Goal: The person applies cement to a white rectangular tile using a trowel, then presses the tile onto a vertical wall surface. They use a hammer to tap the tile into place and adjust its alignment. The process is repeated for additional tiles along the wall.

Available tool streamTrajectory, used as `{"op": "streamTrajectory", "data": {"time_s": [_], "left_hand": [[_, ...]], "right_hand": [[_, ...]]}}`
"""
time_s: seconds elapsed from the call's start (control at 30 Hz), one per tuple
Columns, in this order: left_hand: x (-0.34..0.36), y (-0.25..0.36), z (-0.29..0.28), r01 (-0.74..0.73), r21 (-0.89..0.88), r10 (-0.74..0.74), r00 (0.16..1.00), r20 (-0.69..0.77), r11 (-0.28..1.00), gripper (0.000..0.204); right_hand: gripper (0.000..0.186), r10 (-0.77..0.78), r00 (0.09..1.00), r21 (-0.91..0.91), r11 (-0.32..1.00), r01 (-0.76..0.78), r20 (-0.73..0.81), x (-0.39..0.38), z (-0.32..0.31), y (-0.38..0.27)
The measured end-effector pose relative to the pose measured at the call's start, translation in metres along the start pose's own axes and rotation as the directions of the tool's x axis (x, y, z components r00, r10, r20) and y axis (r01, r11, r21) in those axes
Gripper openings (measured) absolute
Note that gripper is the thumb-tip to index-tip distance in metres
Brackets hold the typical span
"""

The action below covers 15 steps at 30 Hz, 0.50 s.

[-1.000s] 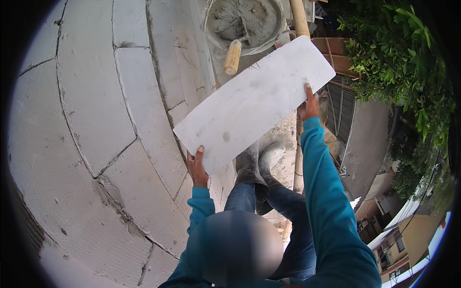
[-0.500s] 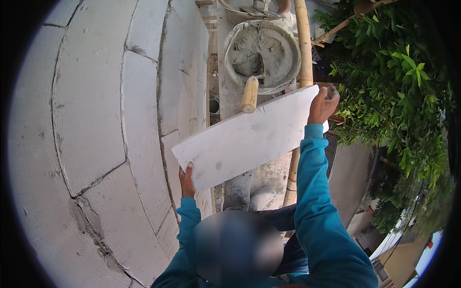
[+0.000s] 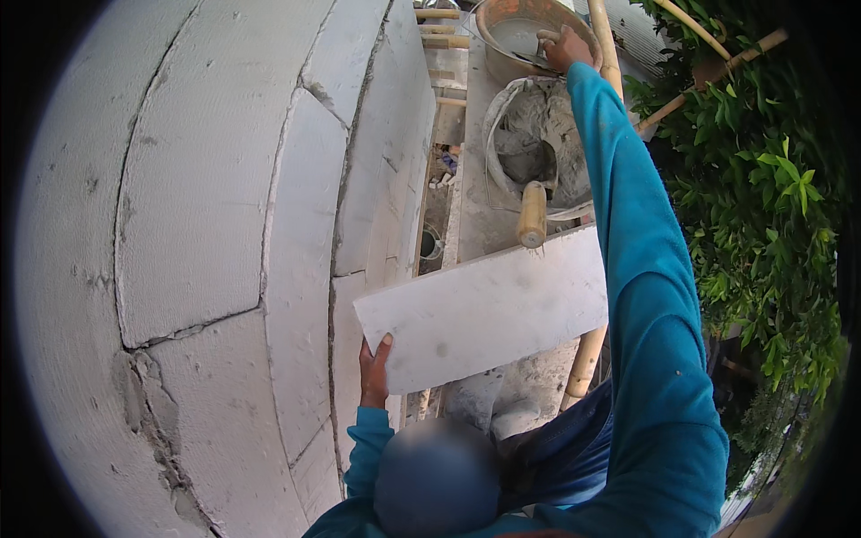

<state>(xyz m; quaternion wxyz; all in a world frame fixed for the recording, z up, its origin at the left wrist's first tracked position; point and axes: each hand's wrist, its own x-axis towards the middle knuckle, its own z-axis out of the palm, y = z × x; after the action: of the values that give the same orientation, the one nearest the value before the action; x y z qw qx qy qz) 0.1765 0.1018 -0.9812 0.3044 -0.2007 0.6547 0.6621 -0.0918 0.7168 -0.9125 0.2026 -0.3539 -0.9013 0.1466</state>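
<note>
My left hand (image 3: pixel 375 363) grips the lower left end of a white, light-weight building block (image 3: pixel 484 309), thumb on its face. The block lies tilted, its right end hidden behind my right sleeve. My right hand (image 3: pixel 565 49) reaches to the far orange-brown basin (image 3: pixel 495 49), which holds greyish water. Its fingers are curled at a trowel (image 3: pixel 531 61), of which only a thin dark blade edge shows. Nearer stands a bucket of wet grey mortar (image 3: pixel 567 125). A tool with a wooden handle (image 3: pixel 533 215) is stuck in the mortar, its handle over the block's upper edge.
A wall of large pale blocks (image 3: pixel 197 197) with mortar joints rises along the left. Bamboo poles (image 3: pixel 587 359) run along the right side of the planks (image 3: pixel 475 211), with leafy branches (image 3: pixel 762 206) beyond. A small container (image 3: pixel 431 242) sits low in the gap by the wall.
My right hand has left the block's right end and moved up and away to the far basin, at the trowel there. My left hand still holds the block. The view has shifted.
</note>
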Motion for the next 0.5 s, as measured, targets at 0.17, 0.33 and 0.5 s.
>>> {"op": "streamTrajectory", "data": {"time_s": [0.17,0.33,0.5], "left_hand": [[0.002,-0.001,-0.001,-0.081,0.02,0.08,0.996,0.03,0.997,0.057],[0.003,-0.003,0.0,-0.087,-0.014,0.088,0.995,0.053,0.996,0.055],[0.003,-0.001,0.001,-0.119,-0.024,0.121,0.99,0.071,0.993,0.056]], "right_hand": [[0.046,-0.068,0.997,0.093,0.993,0.07,-0.023,-0.022,-0.02,0.009],[0.038,-0.181,0.955,0.278,0.929,0.244,-0.233,-0.061,-0.049,0.029],[0.037,-0.112,0.906,0.46,0.832,0.31,-0.409,-0.098,-0.067,0.029]]}}
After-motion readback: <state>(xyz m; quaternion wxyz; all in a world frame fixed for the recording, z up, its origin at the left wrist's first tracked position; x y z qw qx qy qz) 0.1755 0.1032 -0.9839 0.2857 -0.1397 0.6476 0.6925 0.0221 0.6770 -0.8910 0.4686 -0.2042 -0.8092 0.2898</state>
